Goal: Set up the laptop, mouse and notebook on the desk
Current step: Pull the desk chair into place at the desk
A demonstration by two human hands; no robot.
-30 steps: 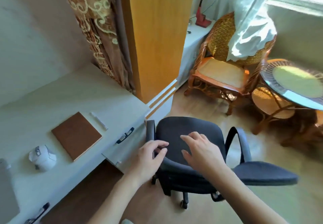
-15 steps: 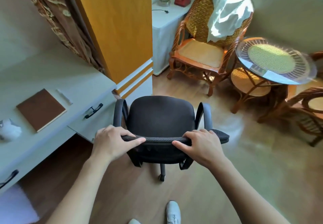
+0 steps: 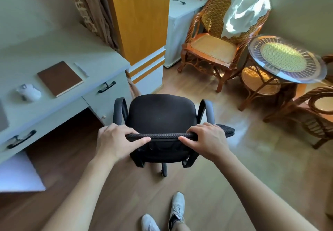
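The notebook [image 3: 60, 78], brown-covered and closed, lies flat on the desk [image 3: 100, 63] near its front edge. The white mouse [image 3: 28, 92] sits just beside it on the left, apart from it. A grey corner at the frame's left edge [image 3: 2, 116] may be the laptop; too little shows to confirm. A white pen [image 3: 81, 69] lies just right of the notebook.

The left hand [image 3: 115, 141] and right hand [image 3: 207, 140] both grip the top of the backrest of the black office chair [image 3: 162, 115], fingers curled over the far side, thumbs pressed along the near edge. The chair stands on the wooden floor [image 3: 126, 194], right of the desk's knee space and facing away from the person (a two-handed hold suited to steering a wheeled chair). Judgement: the desk items appear laid out; the step in hand is positioning the chair.
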